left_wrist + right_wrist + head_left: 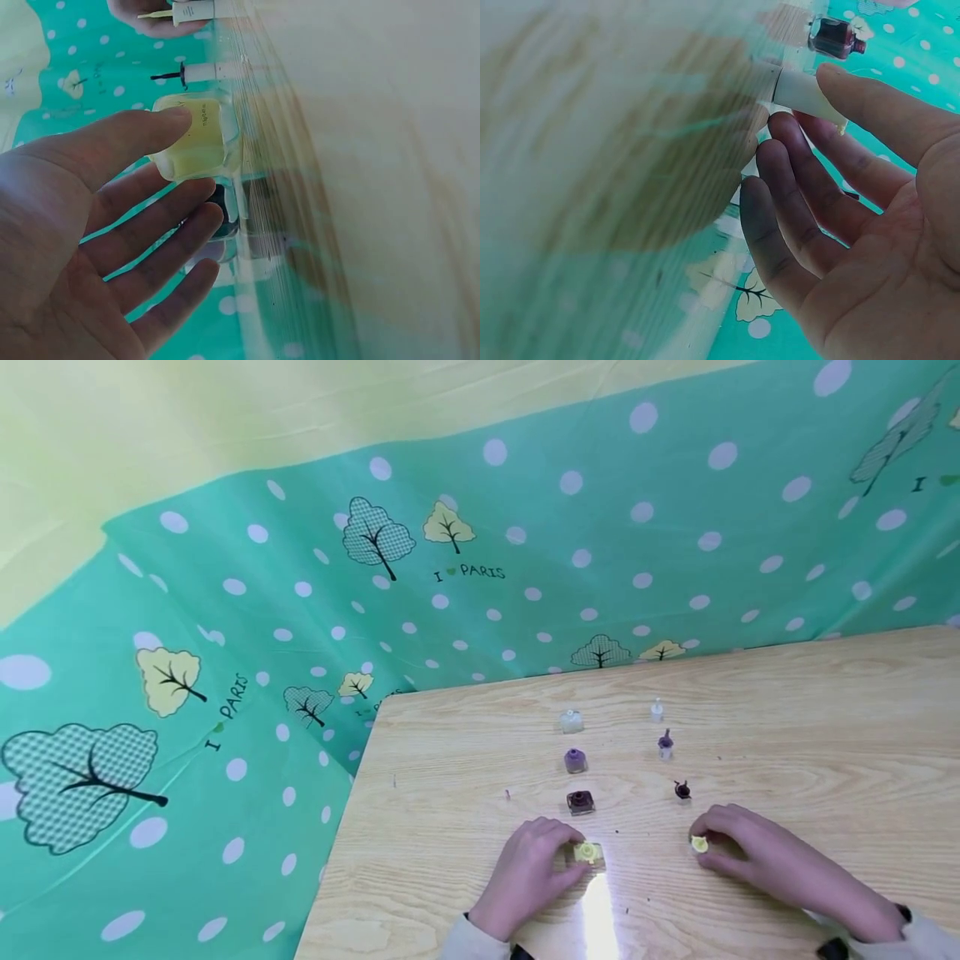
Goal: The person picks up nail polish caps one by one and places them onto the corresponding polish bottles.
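My left hand (pixel 531 870) pinches an open yellow nail polish bottle (pixel 589 853) between thumb and fingers on the wooden table. In the left wrist view, the thumb presses on the bottle's side (pixel 202 142), while the other fingers are spread. My right hand (pixel 757 853) pinches a white nail polish cap (pixel 802 94), which stands with its yellow-coated brush end upward. The cap appears to rest on the tabletop. Behind the yellow bottle stands a dark nail polish bottle (pixel 581 802). Beyond the right hand is a cap with a dark brush (pixel 682 791).
Farther back stand a purple bottle (pixel 575 761) and a clear whitish bottle (pixel 572 722). To their right are a cap with a purple brush (pixel 666 745) and a white cap (pixel 657 710), brushes up. A green dotted cloth (pixel 465 610) hangs behind the wooden table (pixel 435 760).
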The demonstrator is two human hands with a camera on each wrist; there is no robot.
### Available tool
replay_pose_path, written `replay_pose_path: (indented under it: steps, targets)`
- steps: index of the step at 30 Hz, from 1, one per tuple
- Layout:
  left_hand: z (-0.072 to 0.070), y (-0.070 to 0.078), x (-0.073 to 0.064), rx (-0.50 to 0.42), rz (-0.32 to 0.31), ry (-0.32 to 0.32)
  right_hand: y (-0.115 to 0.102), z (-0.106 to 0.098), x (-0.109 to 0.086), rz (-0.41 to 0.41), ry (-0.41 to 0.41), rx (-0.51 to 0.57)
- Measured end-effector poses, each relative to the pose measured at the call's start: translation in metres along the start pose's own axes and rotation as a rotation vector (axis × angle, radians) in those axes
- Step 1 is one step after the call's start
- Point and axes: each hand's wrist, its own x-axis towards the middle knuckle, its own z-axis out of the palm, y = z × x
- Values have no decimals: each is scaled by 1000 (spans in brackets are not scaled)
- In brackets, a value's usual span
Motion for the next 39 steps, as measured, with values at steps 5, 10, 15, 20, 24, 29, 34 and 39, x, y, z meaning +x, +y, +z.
replay_pose_path:
  steps: [5,10,15,20,24,29,34,39]
  targets:
    - [-1,2,-1,-5,-5,-3,-1,-1,1,13,-26,5]
    - [-2,3,-1,-10,-18,2,-4,-2,4,41,-32,-7]
    - [-1,3,-3,-11,-18,27,-8,-4,5,65,-27,40]
    - [-3,5,-3,-15,-47,30,-10,-6,5,58,2,43]
    - [-6,8,-2,-57,-99,13,-11,-8,7,49,35,38]
    - [-8,8,-2,-142,-145,10,-15,-11,8,35,85,15]
    - [-11,6,-3,-169,-121,55,-20,-15,9,11,138,-17]
    - [-13,6,-1,-158,-86,96,-25,-19,8,-18,174,-50]
